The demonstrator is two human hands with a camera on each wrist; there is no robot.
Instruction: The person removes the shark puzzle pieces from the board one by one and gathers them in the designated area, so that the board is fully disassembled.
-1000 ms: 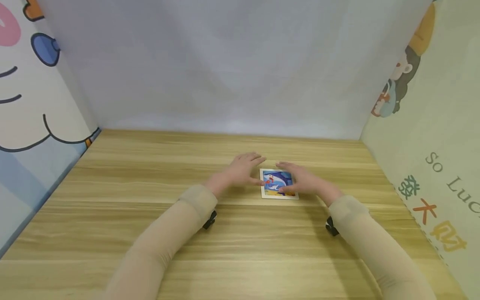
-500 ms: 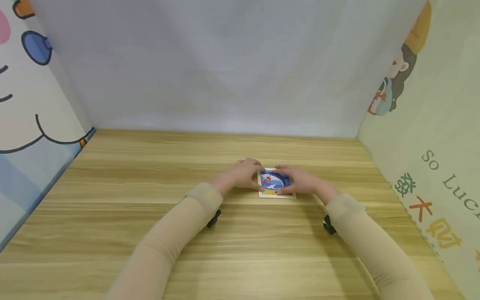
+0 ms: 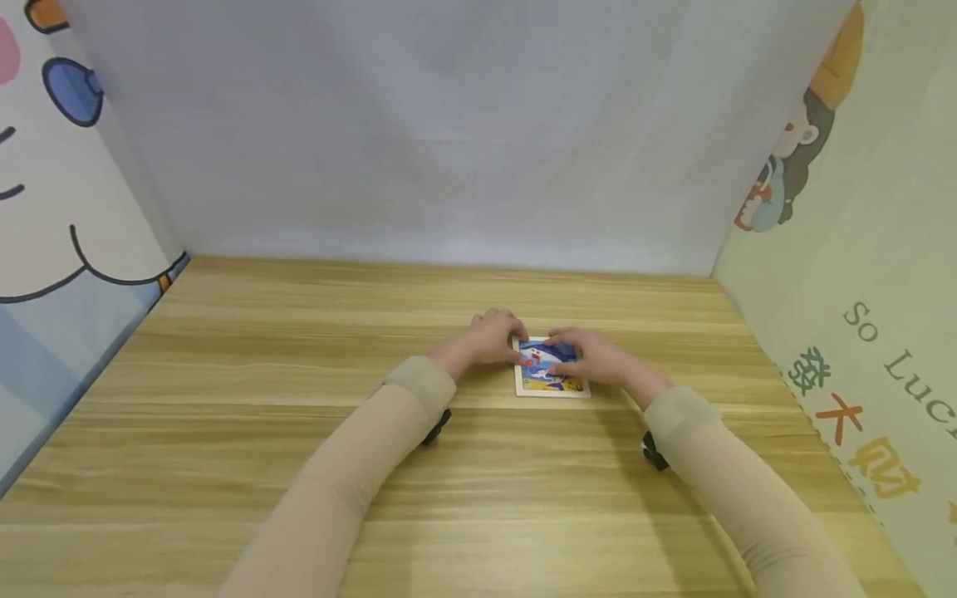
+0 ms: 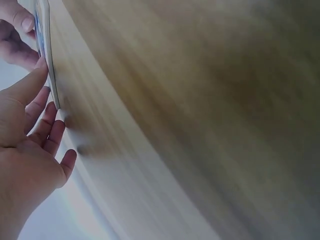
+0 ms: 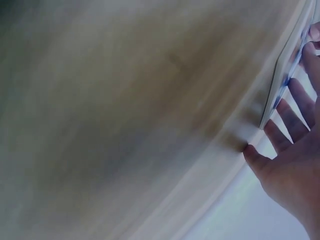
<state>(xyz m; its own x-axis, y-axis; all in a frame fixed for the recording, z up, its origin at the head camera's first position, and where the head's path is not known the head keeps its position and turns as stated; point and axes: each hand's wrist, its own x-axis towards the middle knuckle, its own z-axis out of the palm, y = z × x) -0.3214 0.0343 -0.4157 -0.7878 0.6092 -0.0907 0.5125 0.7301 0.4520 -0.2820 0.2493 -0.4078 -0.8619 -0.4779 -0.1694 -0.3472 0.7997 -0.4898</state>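
A small square picture board (image 3: 540,384) with a white border and a blue-and-yellow shark picture lies flat on the wooden table. My left hand (image 3: 489,337) is at its left side, thumb and fingertips touching the picture near the border. From the other side my right hand (image 3: 601,357) reaches over the right part, its thumb and forefinger resting on the picture and hiding some of it. In the left wrist view the left thumb (image 4: 36,75) meets the face of the board, the other fingers loosely spread by its edge. The right fingers (image 5: 300,100) spread along the board's edge in the right wrist view.
The wood-grain table (image 3: 299,465) extends around the board. A pale curtain (image 3: 449,141) hangs behind it. Printed cartoon walls stand at the left (image 3: 90,216) and right (image 3: 845,241). Each sleeve has a dark wrist device beneath its cuff.
Both hands have come onto the picture; the left moved right to the board's edge. Since half a second ago both thumbs have shifted up the picture, baring more of its lower part.
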